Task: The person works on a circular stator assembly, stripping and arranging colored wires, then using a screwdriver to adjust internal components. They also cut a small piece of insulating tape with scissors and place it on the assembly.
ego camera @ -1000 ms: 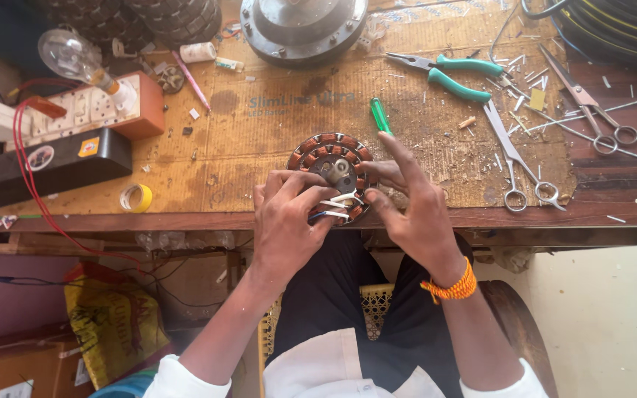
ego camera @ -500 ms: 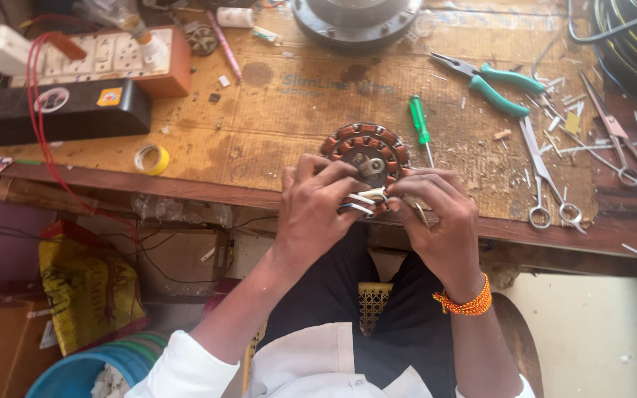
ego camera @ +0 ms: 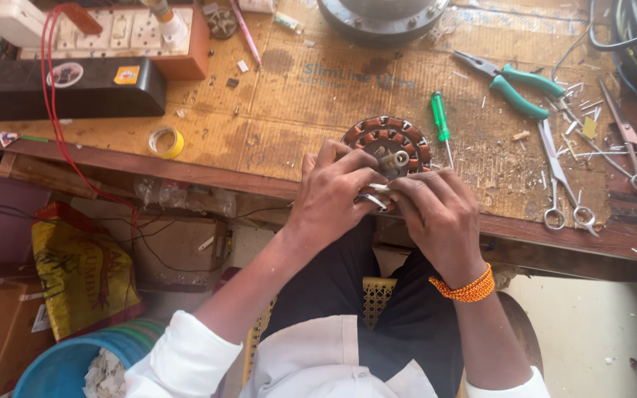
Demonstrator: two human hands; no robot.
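Observation:
A round motor stator (ego camera: 388,144) with copper-coloured coils lies at the near edge of the wooden workbench (ego camera: 259,125). My left hand (ego camera: 331,195) grips its near left side, fingers curled over the rim. My right hand (ego camera: 436,214), with an orange bead bracelet at the wrist, meets it from the right. Both pinch thin white wire ends (ego camera: 372,193) at the stator's near edge. A green-handled screwdriver (ego camera: 440,121) lies just right of the stator.
Green-handled pliers (ego camera: 521,85) and two pairs of scissors (ego camera: 565,184) lie to the right among wire scraps. A switch board (ego camera: 141,37), a black box (ego camera: 60,85) and a yellow tape roll (ego camera: 165,141) sit left. A blue bucket (ego camera: 68,365) stands below.
The view has shifted, so the bench sits higher and further right in frame. My right hand has dropped from the stator's top to its near edge, joining the left on the wire ends.

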